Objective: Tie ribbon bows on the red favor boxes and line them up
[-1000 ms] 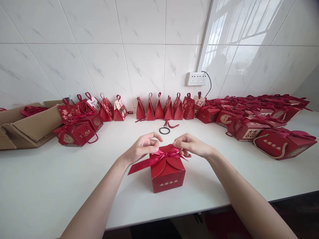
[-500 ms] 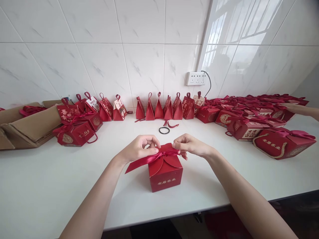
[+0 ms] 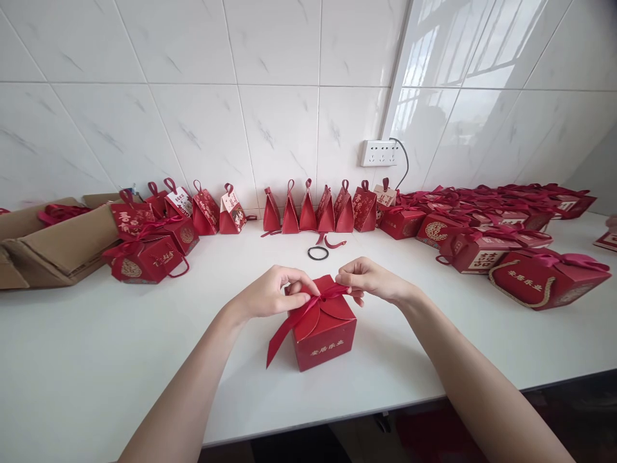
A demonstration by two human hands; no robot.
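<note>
A red gift box [image 3: 325, 347] with gold characters on its front stands upright on the white table, its curved top flaps folded together. Across the top runs a dark red ribbon [image 3: 284, 334], one tail hanging down past the box's left front. My left hand [image 3: 272, 292] pinches the ribbon near the middle of the lid, thumb and forefinger together. At the lid's right rear, my right hand [image 3: 369, 281] is closed on the other side of the ribbon, its lower fingers curled.
Behind the box lie a black ring [image 3: 318, 253] and ribbon scraps [image 3: 335, 242]. Small triangular boxes [image 3: 308, 215] line the tiled wall. Many ribboned boxes [image 3: 482, 251] crowd the right; a cardboard carton [image 3: 72, 247] sits left. Another person's hand [image 3: 611, 224] shows at the right edge.
My left hand has shifted right towards the lid's middle, and the ribbon tail now hangs lower. The box has turned slightly. The other person's hand has withdrawn from the box pile to the right edge.
</note>
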